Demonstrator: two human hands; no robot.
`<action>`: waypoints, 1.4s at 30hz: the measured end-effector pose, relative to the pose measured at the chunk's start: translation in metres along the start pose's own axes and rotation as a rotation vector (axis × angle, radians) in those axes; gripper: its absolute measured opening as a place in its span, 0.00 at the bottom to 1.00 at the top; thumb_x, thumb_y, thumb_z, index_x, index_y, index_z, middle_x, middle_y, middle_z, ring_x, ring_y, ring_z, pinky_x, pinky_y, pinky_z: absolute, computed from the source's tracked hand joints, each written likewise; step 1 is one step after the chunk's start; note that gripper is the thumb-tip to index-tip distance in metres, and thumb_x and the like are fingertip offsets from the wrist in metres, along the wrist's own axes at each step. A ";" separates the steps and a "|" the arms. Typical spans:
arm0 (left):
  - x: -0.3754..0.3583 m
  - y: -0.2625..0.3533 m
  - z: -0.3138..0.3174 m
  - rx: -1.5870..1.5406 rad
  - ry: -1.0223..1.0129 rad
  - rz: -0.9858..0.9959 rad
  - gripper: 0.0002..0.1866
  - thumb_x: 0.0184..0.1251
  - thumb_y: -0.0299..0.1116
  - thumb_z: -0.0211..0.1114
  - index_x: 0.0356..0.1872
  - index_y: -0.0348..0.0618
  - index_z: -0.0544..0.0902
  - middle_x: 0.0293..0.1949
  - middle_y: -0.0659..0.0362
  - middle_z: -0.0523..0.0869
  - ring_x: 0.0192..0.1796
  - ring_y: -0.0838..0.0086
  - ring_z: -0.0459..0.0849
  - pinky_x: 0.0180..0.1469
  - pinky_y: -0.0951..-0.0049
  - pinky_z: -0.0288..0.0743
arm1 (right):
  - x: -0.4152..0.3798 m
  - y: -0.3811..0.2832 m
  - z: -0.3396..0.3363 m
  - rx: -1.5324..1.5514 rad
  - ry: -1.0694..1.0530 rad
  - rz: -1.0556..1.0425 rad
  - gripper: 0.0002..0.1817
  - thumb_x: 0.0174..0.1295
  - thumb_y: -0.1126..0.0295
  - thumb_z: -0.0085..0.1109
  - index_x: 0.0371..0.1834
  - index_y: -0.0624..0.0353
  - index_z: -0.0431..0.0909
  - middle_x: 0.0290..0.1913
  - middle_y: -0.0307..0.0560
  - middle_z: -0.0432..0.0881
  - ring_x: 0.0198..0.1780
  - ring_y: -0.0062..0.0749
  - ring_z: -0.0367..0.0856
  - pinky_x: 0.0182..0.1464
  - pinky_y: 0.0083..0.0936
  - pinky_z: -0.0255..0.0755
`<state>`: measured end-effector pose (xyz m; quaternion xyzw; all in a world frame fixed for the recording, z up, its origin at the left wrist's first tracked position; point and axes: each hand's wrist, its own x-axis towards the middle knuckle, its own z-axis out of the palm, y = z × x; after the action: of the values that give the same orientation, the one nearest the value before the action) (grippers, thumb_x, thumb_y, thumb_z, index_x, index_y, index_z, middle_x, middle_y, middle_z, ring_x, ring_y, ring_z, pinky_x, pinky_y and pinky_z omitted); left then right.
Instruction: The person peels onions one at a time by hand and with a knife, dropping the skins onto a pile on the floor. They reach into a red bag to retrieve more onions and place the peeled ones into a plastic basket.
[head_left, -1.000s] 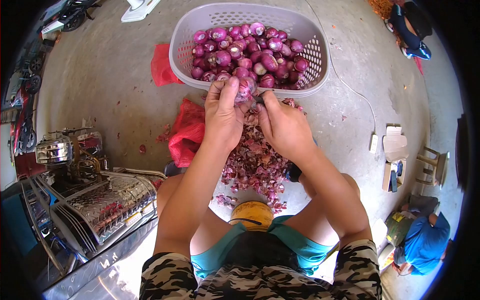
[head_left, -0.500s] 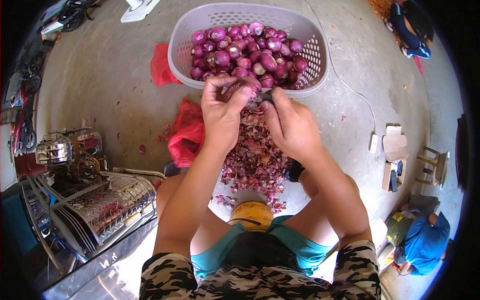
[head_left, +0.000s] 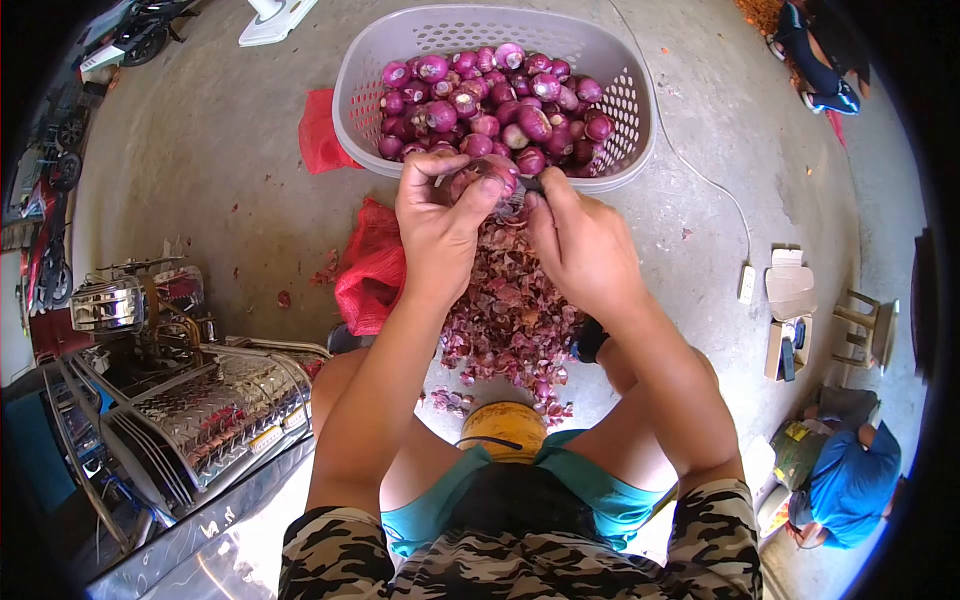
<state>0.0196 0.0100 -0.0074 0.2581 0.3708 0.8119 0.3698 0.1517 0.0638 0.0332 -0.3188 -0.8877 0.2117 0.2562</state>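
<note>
The left hand was closed around a red onion, thumb and fingers covering part of it, just past the near rim of a grey basket as seen from above and overlapping it in view; the right hand was closed on a small dark tool, so hidden by the fingers that its kind and shape could not be made out, and whether it touched the onion could not be told either. The hands and forearms also covered part of a heap of onion skins on the floor and an edge of the red mesh bag beside it, while the bottom layers of peeled onions in the basket lay out of sight. A yellow container between the knees was partly hidden, and a person in blue at lower right and another person at upper right were cut by the dark rim of the view. Pale marks on a dark panel at lower left were too small to read. Bare concrete floor stretched out left of the basket, and to its right more ran as far as a white cable and an open cardboard box
</note>
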 end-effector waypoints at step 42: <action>0.005 0.004 -0.004 0.231 -0.105 0.117 0.18 0.50 0.20 0.74 0.36 0.40 0.72 0.34 0.64 0.71 0.36 0.83 0.70 0.41 0.81 0.68 | 0.003 -0.001 -0.008 0.113 -0.088 0.032 0.08 0.64 0.67 0.50 0.39 0.59 0.69 0.25 0.57 0.78 0.29 0.54 0.79 0.30 0.47 0.70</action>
<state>0.0117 0.0104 -0.0061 0.3622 0.4264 0.7693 0.3084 0.1536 0.0664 0.0408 -0.3084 -0.8794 0.2793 0.2312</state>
